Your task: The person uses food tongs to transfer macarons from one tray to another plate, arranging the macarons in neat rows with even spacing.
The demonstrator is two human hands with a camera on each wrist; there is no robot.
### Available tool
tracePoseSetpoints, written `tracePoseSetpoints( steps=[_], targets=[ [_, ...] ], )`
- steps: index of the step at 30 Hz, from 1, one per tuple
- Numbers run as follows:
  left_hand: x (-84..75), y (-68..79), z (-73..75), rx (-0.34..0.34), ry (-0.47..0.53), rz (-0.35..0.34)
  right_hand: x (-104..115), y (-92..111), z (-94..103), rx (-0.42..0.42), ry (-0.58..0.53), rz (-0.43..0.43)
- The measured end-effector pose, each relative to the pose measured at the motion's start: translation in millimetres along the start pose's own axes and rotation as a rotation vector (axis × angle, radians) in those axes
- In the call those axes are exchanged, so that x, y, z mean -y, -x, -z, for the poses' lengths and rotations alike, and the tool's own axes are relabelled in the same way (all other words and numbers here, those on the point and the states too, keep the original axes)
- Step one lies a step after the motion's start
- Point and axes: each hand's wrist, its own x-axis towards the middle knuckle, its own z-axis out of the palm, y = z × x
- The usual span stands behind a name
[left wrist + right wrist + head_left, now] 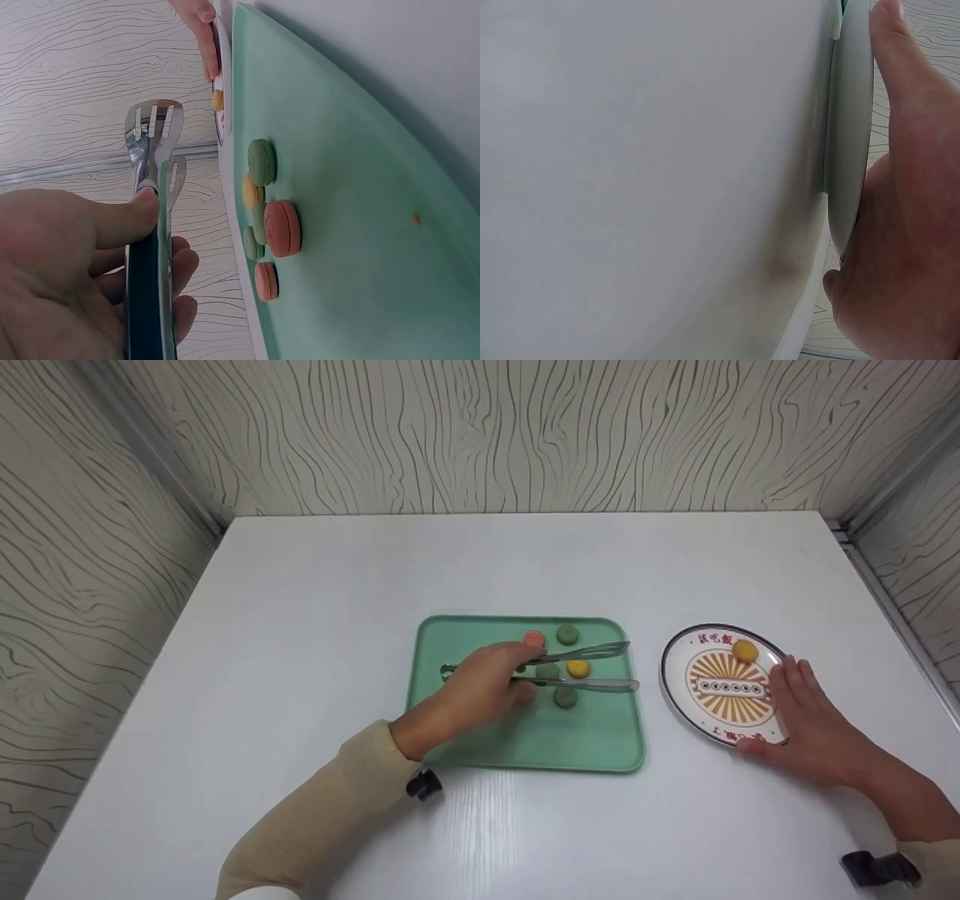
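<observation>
My left hand (484,682) holds a pair of metal tongs (577,684) with dark handles above the green tray (525,746). The thumb lies on one arm of the tongs and the fingers are behind the other. The tong ends are apart, with nothing seen between them. Below lie several macarons: a yellow macaron (578,668), green macarons (262,162) and reddish-pink macarons (282,228). In the head view, the left hand and tongs partly cover some. My right hand (814,727) touches the right rim of a patterned white plate (679,690), fingers extended. A yellow macaron (745,651) sits on that plate.
The tray and plate stand side by side on a white table (315,585). Wood-patterned panels (480,435) rise behind and at both sides. A small orange crumb (416,219) lies on the tray.
</observation>
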Motion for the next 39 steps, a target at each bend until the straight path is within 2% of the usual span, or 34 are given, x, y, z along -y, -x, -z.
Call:
tracePoseSetpoints(
  steps=[15, 22, 33, 39],
  targets=[
    [14.1, 13.7, 7.0, 0.002, 0.039, 0.006, 1, -1, 0.9, 0.025, -0.016, -0.022],
    [22.2, 23.3, 12.7, -0.005, 0.073, -0.012, -1, 1, 0.6, 0.001, 0.018, 0.002],
    [32.5, 33.7, 21.0, -0.018, 0.073, 0.029, -1, 0, -0.2, 0.01, 0.012, -0.012],
    [40.6, 40.9, 24.2, -0.012, 0.098, 0.08, -1, 0, 0.0, 0.009, 0.009, -0.005]
  ],
)
